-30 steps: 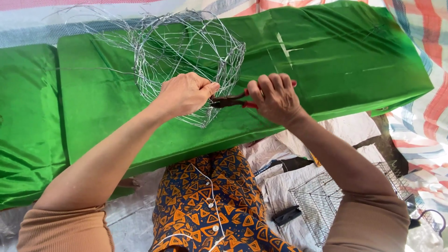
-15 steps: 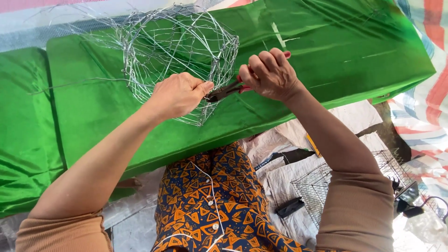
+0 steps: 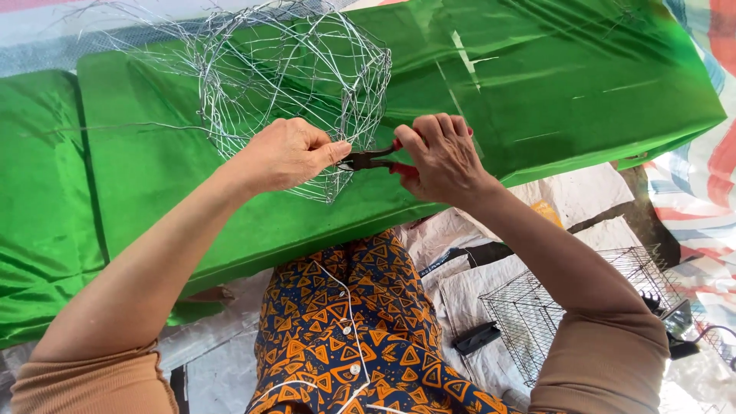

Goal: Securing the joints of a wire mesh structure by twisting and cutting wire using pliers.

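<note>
Head view: left hand (image 3: 287, 153) pinches the wire frame (image 3: 295, 92) on green cloth (image 3: 537, 84). Right hand (image 3: 437, 157) is clamped on red-handled pliers (image 3: 368, 159) biting the wire

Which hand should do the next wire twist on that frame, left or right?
Right, probably. The right hand holds the red-handled pliers, nose at the wire frame. The left hand pinches the wire there, steadying it.

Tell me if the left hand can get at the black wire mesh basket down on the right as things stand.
Probably not: the left hand pinches the round wire frame, and the right arm lies across the way to the black mesh basket.
</note>
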